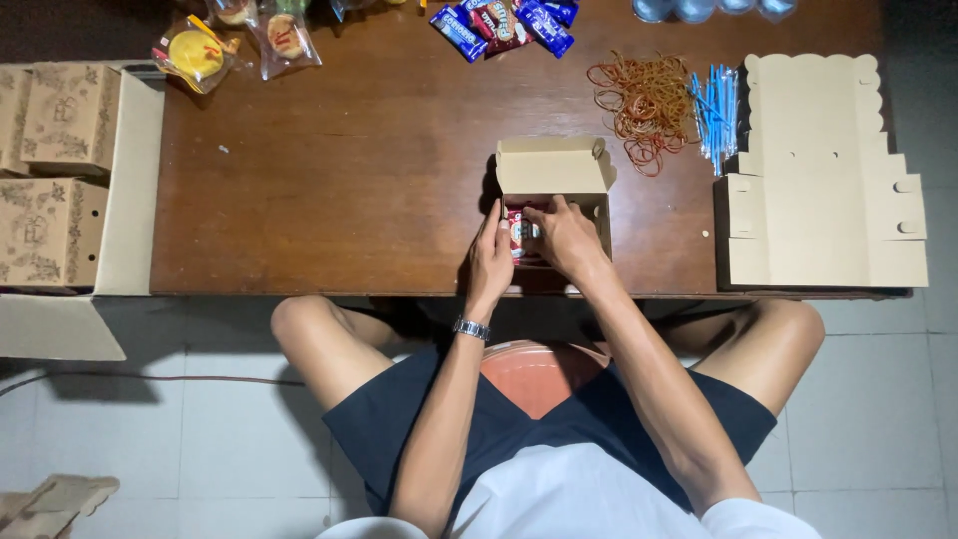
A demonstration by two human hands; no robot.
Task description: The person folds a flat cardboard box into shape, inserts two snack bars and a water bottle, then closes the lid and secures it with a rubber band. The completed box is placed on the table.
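Plain tan box [555, 165], apparently red-and-white packet [521, 234], dark brown table [339, 160].

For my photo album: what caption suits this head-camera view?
Both hands, left and right, set a red packet into an open cardboard box.

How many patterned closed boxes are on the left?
3 in view: one patterned box at the top, a partly cut-off one beside it at the frame edge, and one below them. More may sit out of frame.
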